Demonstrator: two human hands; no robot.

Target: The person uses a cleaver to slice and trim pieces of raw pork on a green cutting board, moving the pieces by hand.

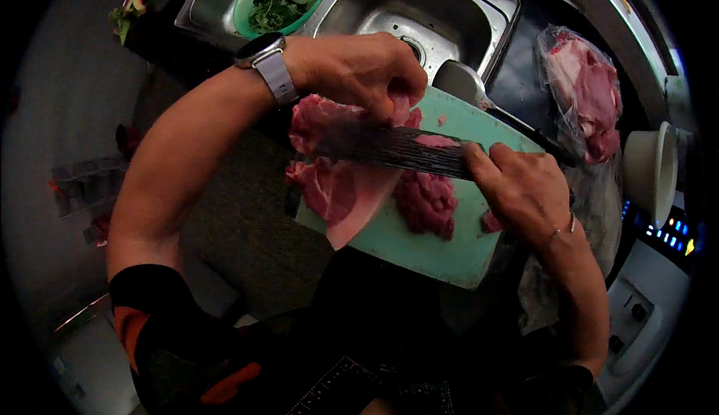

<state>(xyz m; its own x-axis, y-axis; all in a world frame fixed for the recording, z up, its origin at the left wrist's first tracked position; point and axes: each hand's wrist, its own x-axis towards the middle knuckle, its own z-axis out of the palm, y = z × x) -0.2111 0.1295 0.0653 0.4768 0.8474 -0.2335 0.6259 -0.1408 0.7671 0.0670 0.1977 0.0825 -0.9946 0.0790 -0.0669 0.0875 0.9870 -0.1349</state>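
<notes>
Green board (449, 261), curled left hand (363, 70) pinching meat (316, 119)

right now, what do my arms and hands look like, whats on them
Left hand: ungloved, silver watch with pale strap at the wrist; black sleeve with orange patches. Right hand: ungloved, thin bracelet at the wrist, dark sleeve.

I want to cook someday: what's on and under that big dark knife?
A small pink scrap of meat lies on the knife, near the right hand. Beneath, larger meat pieces and the green cutting board show past its edges; what the knife covers is hidden.
</notes>
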